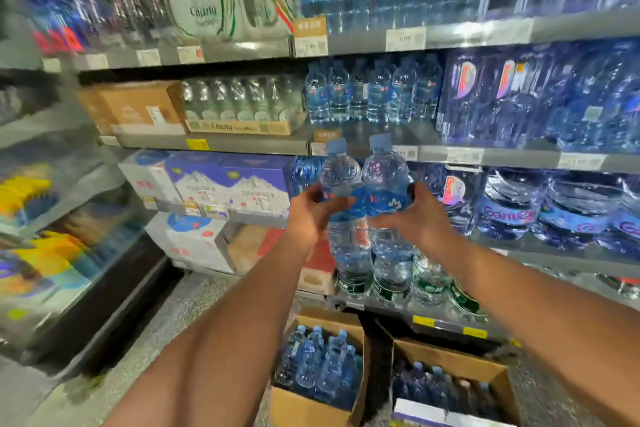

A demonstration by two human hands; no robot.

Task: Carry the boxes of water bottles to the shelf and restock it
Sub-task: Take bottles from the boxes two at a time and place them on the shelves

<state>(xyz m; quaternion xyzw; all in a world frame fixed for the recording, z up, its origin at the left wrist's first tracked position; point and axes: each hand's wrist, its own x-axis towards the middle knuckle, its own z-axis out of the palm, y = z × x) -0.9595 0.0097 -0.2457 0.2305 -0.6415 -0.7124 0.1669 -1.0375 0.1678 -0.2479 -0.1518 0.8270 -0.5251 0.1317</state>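
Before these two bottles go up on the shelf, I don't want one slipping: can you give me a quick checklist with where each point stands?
1. Left hand wraps the left bottle: ok.
2. Right hand wraps the right bottle: ok.
3. Both bottles upright, caps on: ok.
4. Free strip on the shelf in front of the matching bottles: ok.
5. Room behind that front row: cannot tell.

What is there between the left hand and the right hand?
In the head view, two water bottles stand side by side, upright, between the left hand and the right hand. Each hand presses one bottle from its outer side.
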